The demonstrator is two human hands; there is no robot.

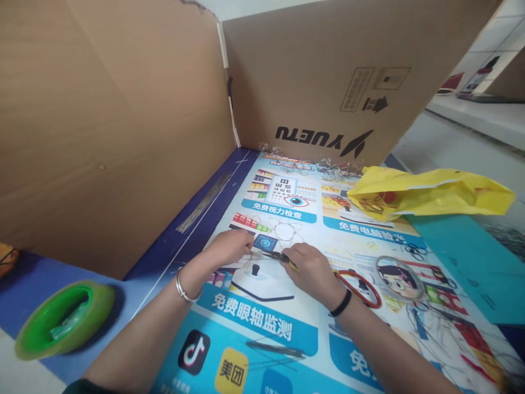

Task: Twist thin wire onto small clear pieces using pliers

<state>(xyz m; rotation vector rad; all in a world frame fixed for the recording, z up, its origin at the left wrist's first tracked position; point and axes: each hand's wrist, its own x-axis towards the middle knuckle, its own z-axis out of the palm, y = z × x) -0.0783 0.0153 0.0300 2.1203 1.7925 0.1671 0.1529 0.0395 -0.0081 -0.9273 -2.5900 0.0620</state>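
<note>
My left hand rests on a printed poster, fingers pinched on thin bent wire that loops out above both hands. A silver bangle sits on that wrist. My right hand is closed round small pliers with a yellow handle, their dark jaws pointing left toward the left fingertips. A black band circles the right wrist.
Cardboard walls stand behind and to the left. A bundle of straight wires lies by the left wall. A green roll sits near left, a yellow plastic bag far right, a red-handled tool and clear round lid right of my hands.
</note>
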